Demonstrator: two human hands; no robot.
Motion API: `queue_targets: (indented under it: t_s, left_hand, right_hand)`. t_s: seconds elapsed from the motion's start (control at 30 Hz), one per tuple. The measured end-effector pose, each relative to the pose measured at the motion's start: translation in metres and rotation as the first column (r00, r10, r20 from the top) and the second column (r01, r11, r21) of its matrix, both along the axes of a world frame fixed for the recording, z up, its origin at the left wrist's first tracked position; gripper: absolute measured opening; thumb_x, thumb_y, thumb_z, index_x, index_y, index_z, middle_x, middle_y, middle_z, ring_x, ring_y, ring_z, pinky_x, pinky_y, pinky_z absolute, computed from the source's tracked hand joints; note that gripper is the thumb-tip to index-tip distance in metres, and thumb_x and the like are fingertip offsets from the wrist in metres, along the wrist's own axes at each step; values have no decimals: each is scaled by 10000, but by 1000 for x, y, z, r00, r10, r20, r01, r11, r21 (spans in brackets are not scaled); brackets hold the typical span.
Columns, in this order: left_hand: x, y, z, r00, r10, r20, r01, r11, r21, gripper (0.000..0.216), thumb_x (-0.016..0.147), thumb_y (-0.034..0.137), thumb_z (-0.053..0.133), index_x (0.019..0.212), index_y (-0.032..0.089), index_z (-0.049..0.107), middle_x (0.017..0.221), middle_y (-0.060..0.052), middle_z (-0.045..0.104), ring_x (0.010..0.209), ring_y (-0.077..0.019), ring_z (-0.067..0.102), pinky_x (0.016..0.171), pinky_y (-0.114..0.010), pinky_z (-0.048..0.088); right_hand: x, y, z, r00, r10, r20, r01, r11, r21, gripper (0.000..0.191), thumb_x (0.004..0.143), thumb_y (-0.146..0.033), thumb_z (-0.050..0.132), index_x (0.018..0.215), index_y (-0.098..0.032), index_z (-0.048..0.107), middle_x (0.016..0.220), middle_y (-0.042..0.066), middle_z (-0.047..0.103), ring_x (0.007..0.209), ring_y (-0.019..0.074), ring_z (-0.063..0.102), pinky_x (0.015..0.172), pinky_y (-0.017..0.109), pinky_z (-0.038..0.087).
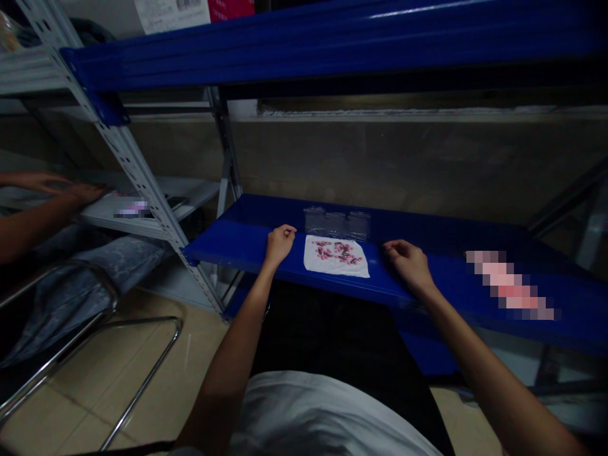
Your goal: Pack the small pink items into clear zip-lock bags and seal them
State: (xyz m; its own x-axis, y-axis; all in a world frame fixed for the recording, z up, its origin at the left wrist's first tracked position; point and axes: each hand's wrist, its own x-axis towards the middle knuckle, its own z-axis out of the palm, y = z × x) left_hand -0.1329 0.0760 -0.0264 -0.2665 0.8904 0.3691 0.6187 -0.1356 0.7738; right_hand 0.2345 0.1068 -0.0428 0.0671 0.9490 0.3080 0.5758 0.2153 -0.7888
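A white sheet (313, 259) lies flat near the front edge of the blue shelf (256, 218), with clusters of small pink and dark pieces (344, 252) on it. Just behind it, clear plastic zip bags (335, 225) lie side by side. My left hand (281, 244) rests on the shelf left of the sheet, its fingers loosely curled in. On the other side, my right hand (407, 261) sits apart from the sheet, fingers also curled and pointing left. I see nothing held in either hand.
A blurred-out pinkish object (510, 285) lies on the shelf at right. A blue beam (332, 47) crosses overhead, and a grey perforated post (142, 171) stands at left. Beyond it, another person's hands (71, 187) are over a grey shelf, beside a metal-framed chair (142, 323).
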Motion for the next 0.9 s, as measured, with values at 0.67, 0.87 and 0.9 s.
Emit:
queue_targets:
  t_s: [0.67,0.87,0.9]
  left_hand:
    - [39,73,17,979,187,-78,-197,968,-156,310,900,384,676,1133,188,740,1305,-178,651,1230,-286,633,1013,-374,496]
    - [39,89,13,984,168,53,-158,974,-164,199,867,290,717,1030,189,766,1115,-120,745,1035,-216,710,894,-292,532]
    - [38,93,12,984,161,79,-146,974,-173,205,853,287,732,1024,182,768,1078,-116,757,989,-212,721,859,-286,539]
  right_hand:
    - [-160,79,58,949,229,216,-235,972,3,482,758,-24,611,1223,-137,668,1055,98,765,928,223,691,831,285,502]
    - [-163,85,53,964,185,191,-179,983,-49,491,719,-24,608,1171,-201,681,967,58,767,828,211,706,691,259,505]
    - [-162,85,53,967,179,180,-171,984,-56,489,720,-29,603,1171,-202,679,957,55,766,807,204,706,672,253,503]
